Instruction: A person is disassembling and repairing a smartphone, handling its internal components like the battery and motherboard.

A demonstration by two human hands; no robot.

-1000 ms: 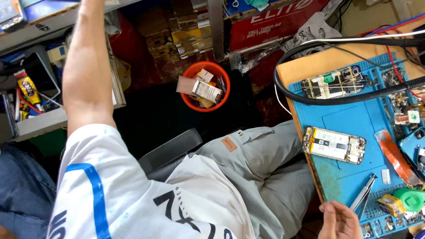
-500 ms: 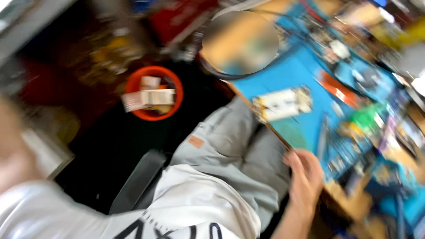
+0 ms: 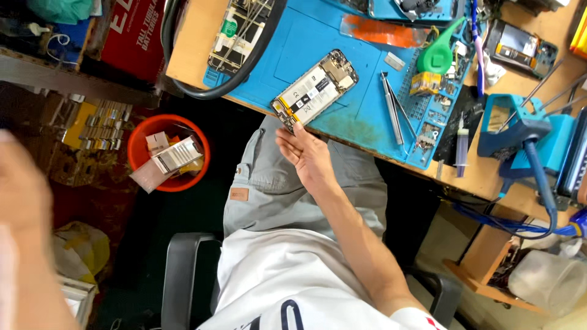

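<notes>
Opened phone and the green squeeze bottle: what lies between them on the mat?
Head view: tweezers lie on the blue mat between the opened phone and green bottle.

Bright even daylight, sharp bench, dim floor, left hand [image 3: 24, 201] motion-blurred at edge

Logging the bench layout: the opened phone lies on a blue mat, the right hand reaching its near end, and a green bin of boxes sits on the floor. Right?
Not quite. The head view shows the bin is orange, not green. The opened phone, blue mat and right hand are as stated.
</notes>
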